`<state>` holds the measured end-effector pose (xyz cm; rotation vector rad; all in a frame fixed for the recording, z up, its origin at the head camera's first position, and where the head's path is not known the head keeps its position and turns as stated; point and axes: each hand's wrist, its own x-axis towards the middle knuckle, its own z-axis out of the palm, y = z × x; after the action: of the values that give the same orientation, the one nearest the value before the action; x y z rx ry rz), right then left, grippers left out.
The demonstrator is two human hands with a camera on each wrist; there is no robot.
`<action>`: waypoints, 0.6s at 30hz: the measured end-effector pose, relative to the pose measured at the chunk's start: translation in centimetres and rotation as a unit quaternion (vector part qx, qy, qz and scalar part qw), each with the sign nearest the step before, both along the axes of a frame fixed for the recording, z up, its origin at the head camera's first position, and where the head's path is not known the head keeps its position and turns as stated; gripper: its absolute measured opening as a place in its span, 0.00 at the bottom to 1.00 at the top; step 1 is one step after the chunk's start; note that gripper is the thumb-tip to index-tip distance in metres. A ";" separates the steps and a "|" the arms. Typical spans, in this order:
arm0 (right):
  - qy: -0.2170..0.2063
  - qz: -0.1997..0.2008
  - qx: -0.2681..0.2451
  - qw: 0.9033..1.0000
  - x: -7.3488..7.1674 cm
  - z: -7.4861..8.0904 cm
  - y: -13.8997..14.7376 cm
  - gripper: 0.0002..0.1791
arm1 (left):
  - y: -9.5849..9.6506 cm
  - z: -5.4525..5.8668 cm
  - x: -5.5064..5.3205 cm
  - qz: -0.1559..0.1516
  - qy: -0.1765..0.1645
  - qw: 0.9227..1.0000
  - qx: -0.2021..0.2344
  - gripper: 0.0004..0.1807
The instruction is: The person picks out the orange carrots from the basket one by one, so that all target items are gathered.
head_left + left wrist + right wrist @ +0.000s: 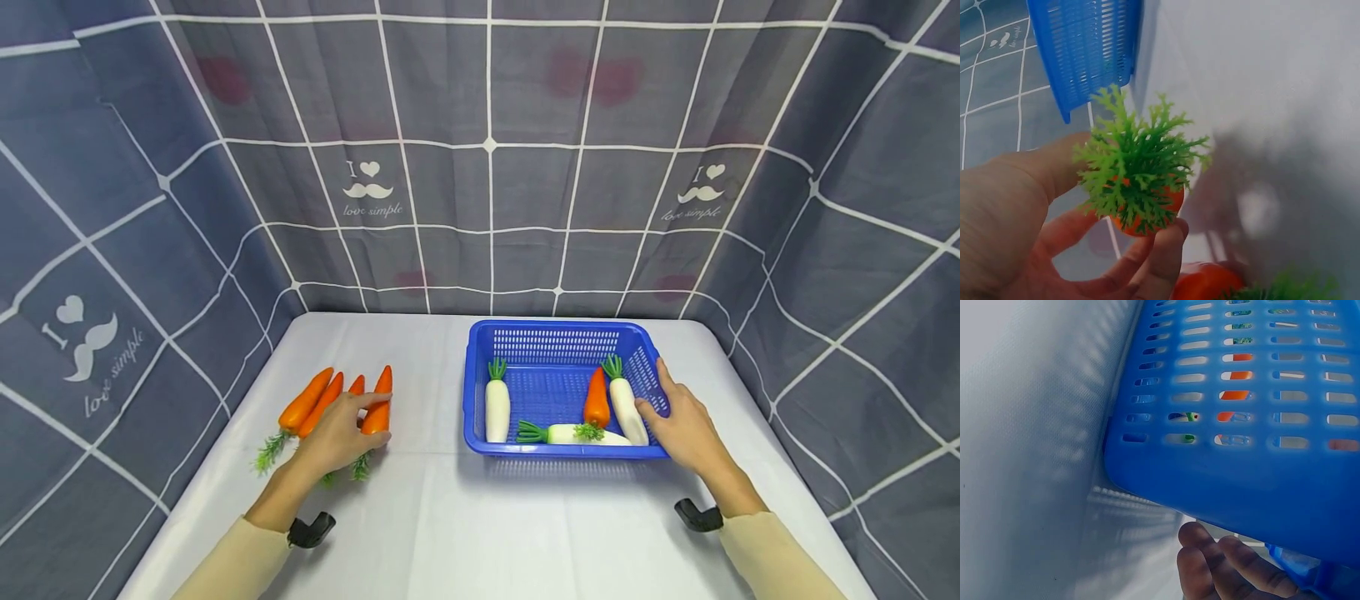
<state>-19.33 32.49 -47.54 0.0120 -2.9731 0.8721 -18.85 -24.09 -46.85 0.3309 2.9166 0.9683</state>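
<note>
With thumb and fingers, my left hand [335,435] pinches an orange toy carrot [383,385] at the right end of a row of carrots [306,403] on the left of the table. Its frilly green top [1141,156] faces the camera in the left wrist view. My right hand [684,423] grips the right side of a blue plastic basket [555,325], thumb over the rim and fingers outside. Inside the basket lie one carrot [597,400] and three white radishes [497,410] with green tops. Fingers [1235,569] show beside the basket wall in the right wrist view.
A white cloth [465,533] covers the table. Grey checked curtains [450,183] hang behind it and at both sides. Each wrist carries a black strap mount [311,530].
</note>
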 end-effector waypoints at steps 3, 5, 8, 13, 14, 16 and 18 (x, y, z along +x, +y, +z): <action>0.001 -0.001 0.000 1.000 0.0 -0.1 0.1 0.53 | 0.2 -0.3 0.0 0.014 -0.005 1.000 -0.005 0.37; 0.002 -0.001 -0.001 1.000 0.0 -0.1 0.1 0.53 | 0.3 -0.4 0.1 0.022 -0.005 1.000 -0.013 0.37; 0.002 0.000 -0.002 1.000 0.1 -0.1 0.0 0.53 | 0.5 -0.4 0.0 0.035 -0.007 0.999 -0.025 0.36; 0.000 -0.002 -0.003 1.000 0.2 0.0 -0.1 0.53 | 0.6 -0.3 0.0 0.046 -0.008 0.998 -0.041 0.35; 0.001 -0.002 -0.003 1.000 0.2 0.1 -0.1 0.53 | 0.6 -0.2 -0.1 0.046 -0.006 0.998 -0.044 0.35; 0.001 -0.003 -0.004 1.000 0.1 0.1 -0.1 0.52 | 0.6 -0.3 -0.1 0.048 -0.002 0.998 -0.046 0.35; 0.001 -0.003 -0.005 1.000 0.1 0.1 0.0 0.52 | 0.5 -0.4 -0.1 0.048 0.007 0.998 -0.049 0.35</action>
<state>-19.21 32.45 -47.49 0.0046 -2.9657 0.8862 -18.95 -23.57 -47.27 0.1936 3.0046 0.8330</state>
